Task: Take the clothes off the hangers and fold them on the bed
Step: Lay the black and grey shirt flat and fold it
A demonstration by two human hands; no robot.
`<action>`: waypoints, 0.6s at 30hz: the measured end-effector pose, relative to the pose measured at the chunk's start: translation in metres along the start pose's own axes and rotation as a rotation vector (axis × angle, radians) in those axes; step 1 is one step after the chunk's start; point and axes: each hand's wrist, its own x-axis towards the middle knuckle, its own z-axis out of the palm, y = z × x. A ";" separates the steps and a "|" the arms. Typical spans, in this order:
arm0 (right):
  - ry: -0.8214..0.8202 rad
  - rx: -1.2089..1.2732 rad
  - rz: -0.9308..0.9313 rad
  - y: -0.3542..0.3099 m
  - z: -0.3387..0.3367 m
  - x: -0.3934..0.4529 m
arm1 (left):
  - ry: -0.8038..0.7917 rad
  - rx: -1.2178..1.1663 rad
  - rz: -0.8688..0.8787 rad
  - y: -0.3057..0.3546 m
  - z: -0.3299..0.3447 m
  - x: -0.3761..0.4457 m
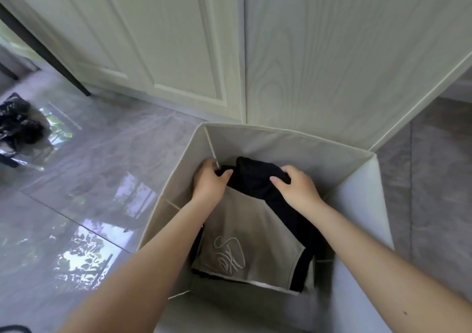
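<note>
Now the folding looks done, and the clothes are going into a cloth box [286, 138] on the floor, not on a bed. Both hands reach down inside it. The left hand [208, 181] pinches the far edge of the black top [258, 177], fingers curled round it. The right hand [296, 186] grips the same edge just beside it. Under them, nearer the person, lies a folded tan top [245, 228]. Next, I think, the hands should let go and lift out.
</note>
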 end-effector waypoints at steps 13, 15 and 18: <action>-0.389 -0.879 -0.279 0.017 0.004 -0.060 | -0.611 1.338 0.617 -0.025 0.001 -0.034; -0.426 -0.881 -0.231 0.023 0.010 -0.056 | -0.621 1.322 0.580 -0.031 -0.001 -0.028; -0.463 -0.851 -0.187 0.028 0.022 -0.046 | -0.594 1.277 0.560 -0.044 -0.001 -0.022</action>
